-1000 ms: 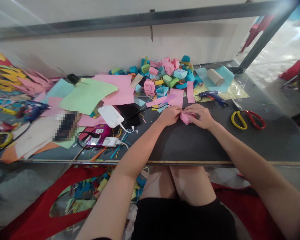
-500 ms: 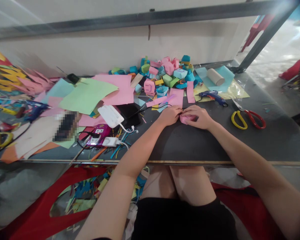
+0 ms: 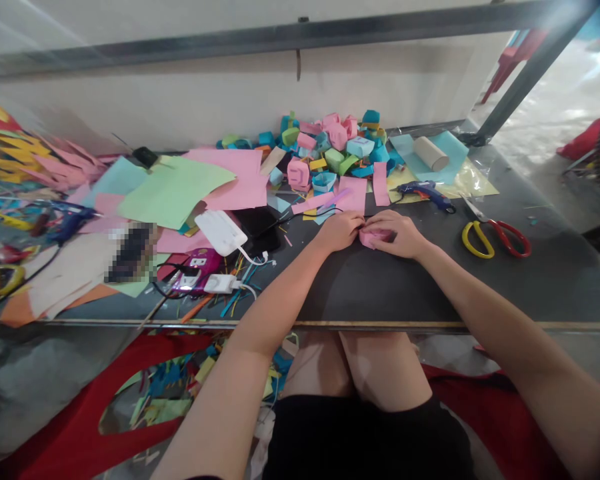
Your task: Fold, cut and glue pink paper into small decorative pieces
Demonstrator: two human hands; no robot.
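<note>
Between my hands, low over the dark tabletop (image 3: 380, 293), is a small folded pink paper piece (image 3: 373, 238). My right hand (image 3: 397, 235) curls around its right side with thumb and fingers closed on it. At its left edge my left hand (image 3: 341, 231) has its fingertips pinched together against the paper; the fingers partly hide that edge. Past my hands lie a pink paper strip (image 3: 381, 184) and a pink sheet (image 3: 353, 193). A blue glue gun (image 3: 430, 193) rests beyond my right hand, with red-and-yellow-handled scissors (image 3: 495, 230) to its right.
Small folded paper boxes (image 3: 335, 143) are heaped against the wall. A cardboard tube (image 3: 431, 154) lies on blue paper at the back right. To the left are coloured sheets (image 3: 180, 190), a white power bank (image 3: 222, 232), a purple power strip (image 3: 199, 270) with cables, and a second glue gun (image 3: 70, 221).
</note>
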